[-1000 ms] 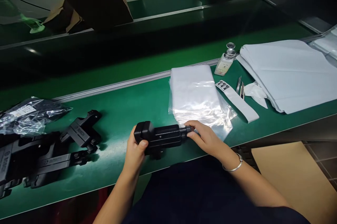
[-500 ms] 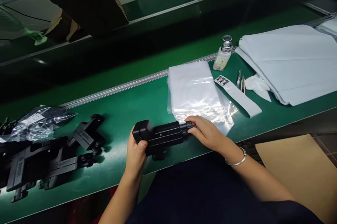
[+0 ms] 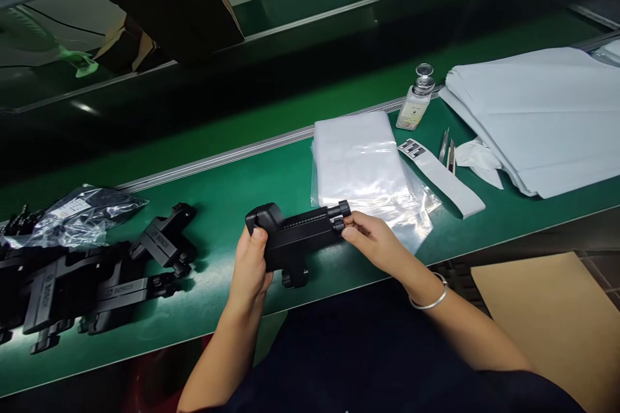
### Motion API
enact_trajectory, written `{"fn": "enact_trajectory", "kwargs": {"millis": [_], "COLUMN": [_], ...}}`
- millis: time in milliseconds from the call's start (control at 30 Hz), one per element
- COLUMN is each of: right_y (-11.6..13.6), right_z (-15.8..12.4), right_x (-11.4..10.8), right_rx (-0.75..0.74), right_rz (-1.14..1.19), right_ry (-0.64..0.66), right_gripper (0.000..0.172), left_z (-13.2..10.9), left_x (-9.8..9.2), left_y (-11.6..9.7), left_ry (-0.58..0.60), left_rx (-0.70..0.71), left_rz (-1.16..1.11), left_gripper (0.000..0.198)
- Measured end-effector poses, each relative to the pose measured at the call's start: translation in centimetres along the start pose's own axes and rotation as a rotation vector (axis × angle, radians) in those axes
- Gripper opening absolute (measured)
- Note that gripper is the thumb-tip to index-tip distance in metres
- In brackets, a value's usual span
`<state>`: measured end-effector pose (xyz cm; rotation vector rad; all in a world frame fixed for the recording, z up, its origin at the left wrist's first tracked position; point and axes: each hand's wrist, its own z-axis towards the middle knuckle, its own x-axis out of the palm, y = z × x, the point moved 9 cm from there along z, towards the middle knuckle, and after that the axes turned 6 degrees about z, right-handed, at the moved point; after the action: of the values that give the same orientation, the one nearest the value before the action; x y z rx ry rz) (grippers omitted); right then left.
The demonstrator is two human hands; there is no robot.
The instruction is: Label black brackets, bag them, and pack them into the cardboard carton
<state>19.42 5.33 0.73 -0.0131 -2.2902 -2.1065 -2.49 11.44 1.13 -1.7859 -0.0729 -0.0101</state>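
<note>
A black plastic clamp bracket (image 3: 305, 233) is held above the front of the green bench, its body level with a slight tilt. My left hand (image 3: 250, 264) wraps around its left end, thumb on the near face. At the right end two knobs show, one above the other. My right hand (image 3: 372, 238) pinches the lower knob (image 3: 338, 224) between thumb and fingers. The upper knob (image 3: 344, 207) stands free of the fingertips. Another knob (image 3: 294, 277) hangs below the body. Several similar black brackets (image 3: 162, 242) lie to the left, some lettered BOSCH.
Clear plastic bags (image 3: 356, 154) lie stacked behind my right hand. Beyond them are a label strip (image 3: 443, 180), a pump bottle (image 3: 415, 103), tweezers (image 3: 444, 145), a cutter knife (image 3: 451, 156) and white sheets (image 3: 537, 109). A bag of black parts (image 3: 82, 212) lies left; a cardboard sheet (image 3: 547, 322) is low right.
The bracket has been rolled in my left hand, so a ribbed strip and both end knobs now show. My right fingers have shifted from the upper knob's end to the lower knob.
</note>
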Motion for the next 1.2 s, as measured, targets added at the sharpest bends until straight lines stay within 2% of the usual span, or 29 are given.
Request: {"fn": "enact_trajectory", "kwargs": {"millis": [100,200,333,467,567,667,833,1000,1133,1200], "right_y": [0.1,0.1,0.2,-0.8,-2.0,-2.8,-2.6,-3.1,-3.4,-3.4], "right_z": [0.1,0.2,0.2,0.4,0.7,0.9,0.7,1.1,0.9,0.9], "right_x": [0.1,0.0,-0.1,-0.4,-0.8,-1.1,-2.0,-2.2,-2.9,-2.6], "right_rx": [0.010,0.009,-0.052,-0.068,-0.072,-0.094,-0.161,-0.099,-0.124,-0.119], "right_rz": [0.006,0.041,0.092,0.147,0.179,0.235,0.311,0.319,0.395,0.385], "right_ry": [-0.044,-0.086,-0.098,-0.108,-0.156,-0.226,-0.405,-0.352,-0.416,-0.403], "right_gripper": [0.031,0.025,0.017,0.025,0.030,0.027,0.027,0.032,0.030,0.029], "left_z": [-0.1,-0.1,0.2,0.6,0.7,0.7,0.4,0.5,0.6,0.8], "left_x": [0.1,0.0,-0.1,0.2,0.9,1.7,2.4,2.5,2.7,2.4], "left_y": [0.0,0.3,1.5,2.9,3.4,3.6,3.2,2.9,2.2,2.0], "left_ry": [0.008,0.004,-0.033,-0.064,-0.036,0.009,0.069,0.083,0.125,0.108], "left_rx": [0.015,0.021,-0.050,-0.169,-0.199,-0.194,-0.146,-0.125,-0.061,-0.038], "left_rz": [-0.002,0.000,-0.033,-0.118,-0.168,-0.203,-0.199,-0.220,-0.228,-0.250], "left_gripper": [0.061,0.061,0.065,0.072,0.069,0.064,0.065,0.063,0.061,0.061]}}
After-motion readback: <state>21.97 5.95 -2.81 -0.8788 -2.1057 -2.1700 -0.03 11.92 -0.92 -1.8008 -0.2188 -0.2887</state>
